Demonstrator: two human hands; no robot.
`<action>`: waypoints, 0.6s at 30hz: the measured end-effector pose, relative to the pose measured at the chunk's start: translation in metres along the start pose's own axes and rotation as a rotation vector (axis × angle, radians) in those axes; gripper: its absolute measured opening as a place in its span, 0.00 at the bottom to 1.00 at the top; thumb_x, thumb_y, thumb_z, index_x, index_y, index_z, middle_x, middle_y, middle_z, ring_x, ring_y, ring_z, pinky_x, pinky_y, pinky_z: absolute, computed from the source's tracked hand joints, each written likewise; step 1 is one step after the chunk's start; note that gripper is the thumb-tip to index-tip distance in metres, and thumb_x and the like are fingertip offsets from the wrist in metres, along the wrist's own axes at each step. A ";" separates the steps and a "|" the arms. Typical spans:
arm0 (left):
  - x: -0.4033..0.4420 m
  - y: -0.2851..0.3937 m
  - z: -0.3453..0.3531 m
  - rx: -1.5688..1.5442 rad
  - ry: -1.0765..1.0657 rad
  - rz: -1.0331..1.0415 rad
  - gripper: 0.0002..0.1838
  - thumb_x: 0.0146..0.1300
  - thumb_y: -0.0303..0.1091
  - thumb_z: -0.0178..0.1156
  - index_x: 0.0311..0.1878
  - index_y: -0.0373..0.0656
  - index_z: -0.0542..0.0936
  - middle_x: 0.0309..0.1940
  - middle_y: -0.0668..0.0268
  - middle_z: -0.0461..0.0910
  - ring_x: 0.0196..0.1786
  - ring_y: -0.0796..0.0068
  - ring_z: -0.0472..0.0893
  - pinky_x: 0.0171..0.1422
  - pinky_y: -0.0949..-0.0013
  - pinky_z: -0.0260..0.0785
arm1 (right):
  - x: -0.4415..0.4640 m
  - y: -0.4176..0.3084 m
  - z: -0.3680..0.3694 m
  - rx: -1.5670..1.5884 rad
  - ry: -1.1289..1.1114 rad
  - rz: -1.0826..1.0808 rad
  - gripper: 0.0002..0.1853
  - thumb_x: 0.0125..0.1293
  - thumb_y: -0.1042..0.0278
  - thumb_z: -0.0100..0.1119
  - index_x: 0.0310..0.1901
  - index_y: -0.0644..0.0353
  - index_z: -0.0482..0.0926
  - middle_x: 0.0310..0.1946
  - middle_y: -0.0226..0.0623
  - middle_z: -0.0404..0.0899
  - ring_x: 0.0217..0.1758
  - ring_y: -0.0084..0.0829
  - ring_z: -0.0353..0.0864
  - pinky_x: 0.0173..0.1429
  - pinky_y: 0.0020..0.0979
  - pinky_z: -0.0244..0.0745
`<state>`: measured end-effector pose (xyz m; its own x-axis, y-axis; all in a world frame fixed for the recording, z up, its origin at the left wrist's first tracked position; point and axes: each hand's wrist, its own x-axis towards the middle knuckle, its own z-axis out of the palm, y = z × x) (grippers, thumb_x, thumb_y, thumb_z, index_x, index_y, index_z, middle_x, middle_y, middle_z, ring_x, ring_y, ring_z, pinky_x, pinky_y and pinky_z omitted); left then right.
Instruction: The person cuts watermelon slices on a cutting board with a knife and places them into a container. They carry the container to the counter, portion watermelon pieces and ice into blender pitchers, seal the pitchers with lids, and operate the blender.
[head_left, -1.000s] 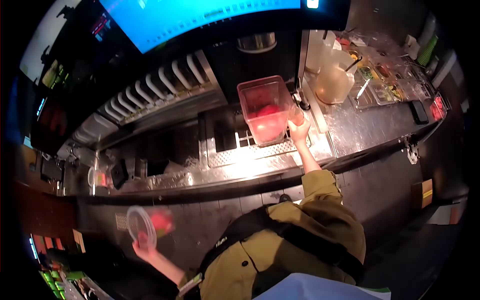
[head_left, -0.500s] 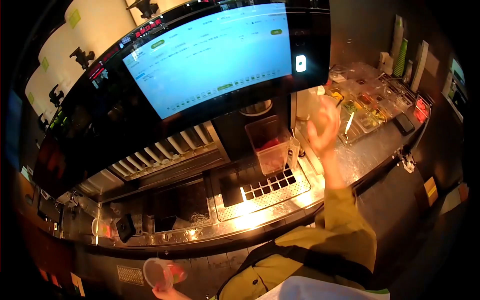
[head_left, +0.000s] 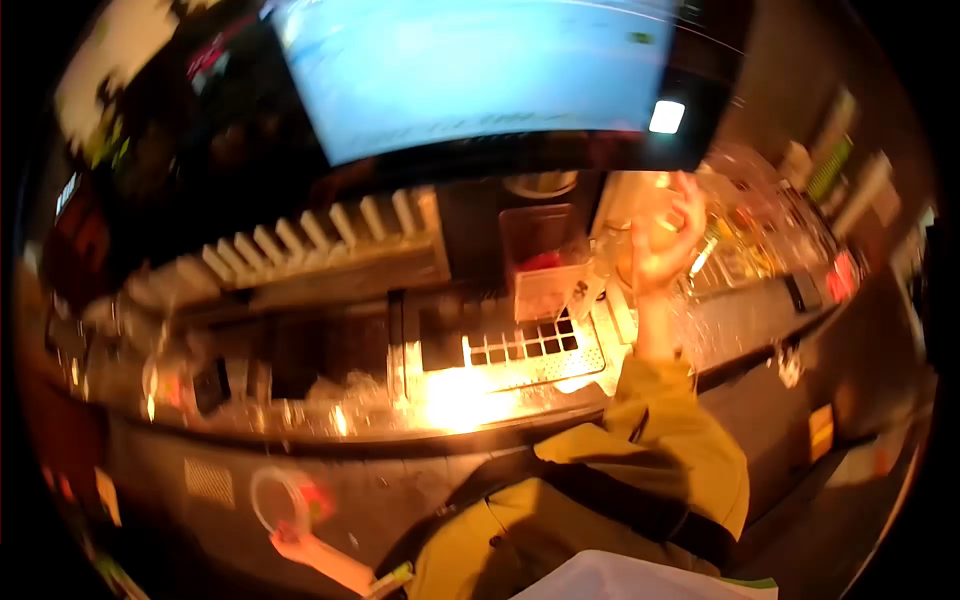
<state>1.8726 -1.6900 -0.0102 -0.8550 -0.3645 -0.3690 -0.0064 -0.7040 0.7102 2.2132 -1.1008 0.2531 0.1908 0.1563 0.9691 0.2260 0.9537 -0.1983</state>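
Note:
At the lower left, my left hand (head_left: 293, 543) is closed around the rim of a clear plastic cup (head_left: 262, 500), held tilted away from the counter. Something red shows at the cup's far end. My right hand (head_left: 664, 245) is raised under the right corner of the screen, its fingers curved and apart from the thumb. It is blurred, and I see nothing in its grasp. Just beyond it lie the topping trays (head_left: 745, 255) with yellow and reddish contents. To its left stands a clear square container (head_left: 550, 292) with something red inside.
A large lit screen (head_left: 480, 70) overhangs the counter. Below it are a row of white spouts (head_left: 305, 240) and a metal drip grate (head_left: 525, 342). A dark sink recess (head_left: 320, 360) lies left of the grate. Green stacked cups (head_left: 828, 168) stand at far right.
The view has shifted, so the counter and screen sit higher in it. My right hand's fingers are more curved, still by the toppings. My left hand keeps the cup.

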 end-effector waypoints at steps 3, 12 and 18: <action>-0.018 0.026 -0.018 -0.130 -0.077 -0.010 0.08 0.47 0.29 0.48 0.31 0.34 0.70 0.36 0.57 0.71 0.38 0.63 0.71 0.51 0.54 0.64 | -0.123 0.036 -0.009 -0.203 -0.294 0.458 0.34 0.46 0.63 0.66 0.52 0.64 0.61 0.53 0.47 0.63 0.58 0.44 0.59 0.62 0.40 0.51; -0.038 0.069 0.021 -0.021 0.127 0.399 0.09 0.42 0.23 0.48 0.30 0.33 0.67 0.34 0.58 0.69 0.41 0.64 0.70 0.53 0.58 0.64 | -0.191 0.050 -0.023 -0.237 -0.117 0.790 0.27 0.51 0.67 0.62 0.51 0.65 0.63 0.46 0.45 0.68 0.52 0.40 0.65 0.57 0.36 0.60; 0.082 0.121 0.045 -0.410 0.205 0.284 0.09 0.43 0.25 0.47 0.31 0.35 0.66 0.33 0.59 0.69 0.41 0.66 0.71 0.57 0.51 0.60 | -0.227 -0.086 0.068 -0.331 -0.435 0.279 0.12 0.58 0.76 0.52 0.44 0.67 0.69 0.36 0.42 0.73 0.42 0.36 0.73 0.45 0.30 0.71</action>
<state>1.7787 -1.7775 0.0729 -0.6749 -0.6575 -0.3350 0.4483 -0.7259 0.5217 2.0853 -1.2003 0.0606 -0.1067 0.5459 0.8311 0.5214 0.7424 -0.4207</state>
